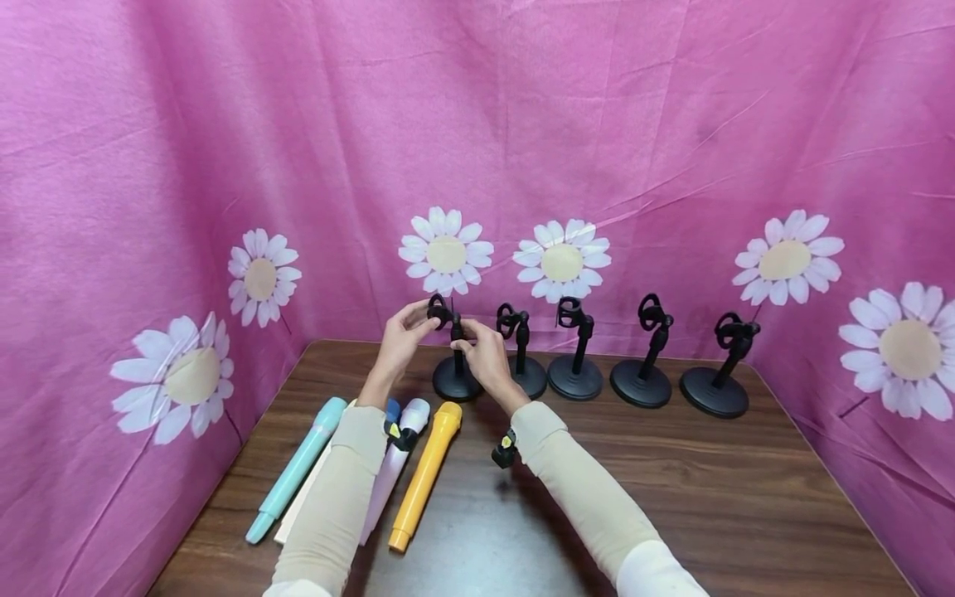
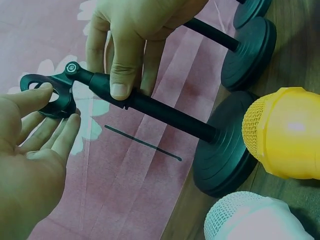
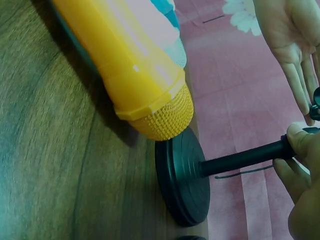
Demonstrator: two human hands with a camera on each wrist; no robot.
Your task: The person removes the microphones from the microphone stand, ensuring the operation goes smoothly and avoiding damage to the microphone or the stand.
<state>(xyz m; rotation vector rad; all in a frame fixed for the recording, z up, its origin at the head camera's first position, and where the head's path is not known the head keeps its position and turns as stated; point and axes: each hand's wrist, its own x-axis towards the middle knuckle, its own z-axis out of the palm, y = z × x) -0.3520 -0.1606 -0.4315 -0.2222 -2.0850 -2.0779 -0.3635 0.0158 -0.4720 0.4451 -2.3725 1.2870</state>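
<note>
A black desktop microphone stand with a round base stands at the left end of a row of similar stands. My left hand pinches its ring-shaped clip, thumb on the ring and fingers beneath it. On the upper part of the pole, just below the clip's joint, my right hand grips with thumb and fingers. The clip holds no microphone. Nearest the base lies a yellow microphone, and beside it a pale lilac one, partly covered by the left wrist.
More black stands continue rightward along the table's back edge. A mint microphone lies at the left; cream and blue ones are mostly hidden under the left forearm. A pink cloth with daisies hangs behind the brown wooden table.
</note>
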